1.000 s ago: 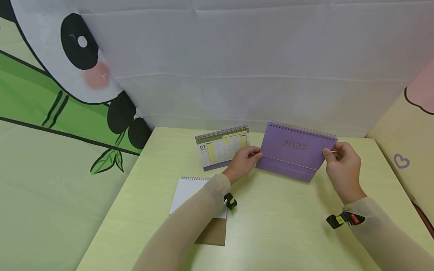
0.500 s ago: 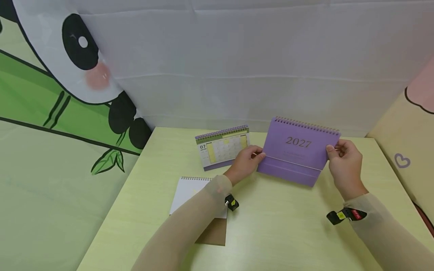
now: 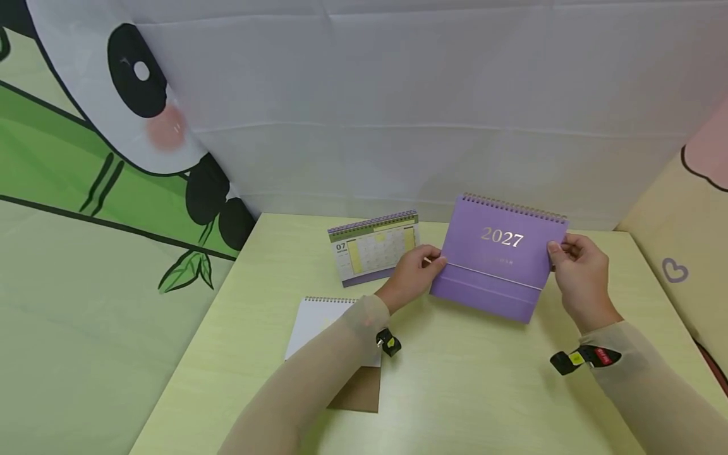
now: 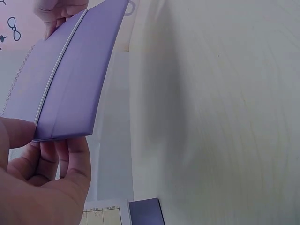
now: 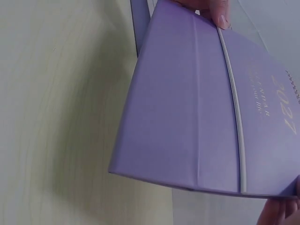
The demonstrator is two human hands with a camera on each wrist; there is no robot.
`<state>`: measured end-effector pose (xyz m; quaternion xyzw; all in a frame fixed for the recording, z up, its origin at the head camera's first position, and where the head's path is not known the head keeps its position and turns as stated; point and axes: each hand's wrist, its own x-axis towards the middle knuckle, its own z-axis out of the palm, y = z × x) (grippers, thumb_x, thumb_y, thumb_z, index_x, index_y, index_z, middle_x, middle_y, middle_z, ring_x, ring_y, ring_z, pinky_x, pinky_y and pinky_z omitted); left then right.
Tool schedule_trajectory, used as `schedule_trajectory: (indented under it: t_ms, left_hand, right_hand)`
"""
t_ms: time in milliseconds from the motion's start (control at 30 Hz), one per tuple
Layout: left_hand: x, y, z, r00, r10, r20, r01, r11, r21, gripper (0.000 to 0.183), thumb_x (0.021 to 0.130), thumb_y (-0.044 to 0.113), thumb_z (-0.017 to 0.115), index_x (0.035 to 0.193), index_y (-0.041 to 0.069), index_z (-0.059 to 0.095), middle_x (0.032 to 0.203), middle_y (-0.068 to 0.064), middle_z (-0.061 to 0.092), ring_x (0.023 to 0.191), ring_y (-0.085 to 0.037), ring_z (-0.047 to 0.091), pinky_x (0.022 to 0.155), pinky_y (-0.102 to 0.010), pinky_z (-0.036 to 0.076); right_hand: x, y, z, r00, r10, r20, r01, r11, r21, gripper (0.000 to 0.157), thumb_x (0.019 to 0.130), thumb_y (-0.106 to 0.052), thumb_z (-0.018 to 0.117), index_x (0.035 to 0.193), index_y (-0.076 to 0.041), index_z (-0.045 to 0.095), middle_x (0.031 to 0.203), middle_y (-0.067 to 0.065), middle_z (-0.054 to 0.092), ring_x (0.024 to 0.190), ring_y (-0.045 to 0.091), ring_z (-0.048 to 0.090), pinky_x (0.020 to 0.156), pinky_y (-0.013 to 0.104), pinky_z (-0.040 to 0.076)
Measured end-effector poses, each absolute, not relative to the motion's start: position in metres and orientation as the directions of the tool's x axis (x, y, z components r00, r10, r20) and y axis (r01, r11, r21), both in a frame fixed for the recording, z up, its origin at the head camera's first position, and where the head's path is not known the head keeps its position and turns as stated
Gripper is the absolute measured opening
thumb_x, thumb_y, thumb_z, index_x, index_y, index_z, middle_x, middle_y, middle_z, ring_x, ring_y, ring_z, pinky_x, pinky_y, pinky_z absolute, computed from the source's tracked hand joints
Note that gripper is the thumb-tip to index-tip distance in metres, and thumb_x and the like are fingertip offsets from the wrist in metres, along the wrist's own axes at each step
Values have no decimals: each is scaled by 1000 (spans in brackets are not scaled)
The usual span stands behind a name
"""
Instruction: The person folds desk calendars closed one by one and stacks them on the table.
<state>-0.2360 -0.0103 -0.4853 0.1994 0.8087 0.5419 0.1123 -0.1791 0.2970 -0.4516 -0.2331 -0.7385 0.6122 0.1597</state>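
Note:
Both hands hold a purple spiral-bound desk calendar (image 3: pixel 493 259) marked 2027, tilted and raised off the table. My left hand (image 3: pixel 412 275) pinches its left edge, thumb in front and fingers behind, as the left wrist view shows on the calendar's lower part (image 4: pixel 77 93). My right hand (image 3: pixel 581 278) pinches the right edge higher up, near the spiral. A pale elastic band (image 5: pixel 234 98) runs across the cover above the folded base. In the right wrist view only a few right fingertips (image 5: pixel 276 211) show at the lower corner.
A second desk calendar (image 3: pixel 372 249) with an 07 page stands behind the left hand. A white spiral pad with a brown base (image 3: pixel 358 388) lies partly under the left forearm. The pale table (image 3: pixel 466 392) meets a grey-white backdrop (image 3: pixel 421 95) at the back.
The purple calendar has tipped to face the head camera more, its lower edge coming nearer. Both hands have shifted slightly right with it, keeping their grip.

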Motion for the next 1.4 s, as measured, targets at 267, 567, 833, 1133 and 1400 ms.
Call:
schedule_trajectory:
  t_ms: [267, 567, 833, 1133, 1400]
  left_hand:
    - [-229, -14, -482, -901, 434, -7, 147, 319, 936, 24, 121, 24, 69, 129, 5, 80, 124, -14, 81, 98, -10, 65, 82, -21, 54]
    - [-223, -15, -475, -896, 435, -94, 16, 244, 970, 23, 121, 21, 68, 128, 1, 80, 120, -10, 80, 96, -9, 70, 89, -27, 65]
    - [-218, -18, -468, -894, 424, -145, -59, 208, 976, 24, 121, 20, 68, 129, 0, 80, 119, -9, 80, 96, -10, 72, 91, -27, 67]
    - [-214, -21, -465, -887, 433, -162, -102, 157, 982, 26, 121, 22, 67, 129, 0, 80, 112, -3, 79, 94, -10, 74, 91, -28, 67]
    - [-209, -25, -461, -884, 435, -172, -120, 144, 982, 27, 121, 21, 66, 129, -1, 79, 112, -3, 79, 93, -10, 74, 99, -39, 68]
  right_hand:
    - [-179, 300, -445, -866, 487, -112, 146, 33, -989, 8, 117, -7, 70, 118, -15, 69, 90, -20, 66, 83, -1, 63, 71, 11, 57]
    - [-174, 302, -445, -898, 415, -147, 111, -110, -988, 18, 115, -5, 71, 105, -19, 76, 85, -15, 71, 76, 2, 65, 69, 15, 58]
    - [-172, 306, -440, -925, 304, -229, 155, -248, -956, 28, 117, -6, 70, 96, -22, 79, 88, -13, 76, 76, 6, 66, 71, 18, 59]
    - [-171, 307, -438, -919, 269, -288, 203, -301, -932, 29, 117, -8, 72, 93, -23, 80, 89, -11, 72, 81, 6, 61, 71, 20, 53]
    - [-170, 307, -436, -920, 241, -309, 228, -313, -922, 27, 117, -10, 72, 95, -23, 81, 91, -11, 71, 84, 8, 58, 72, 22, 49]
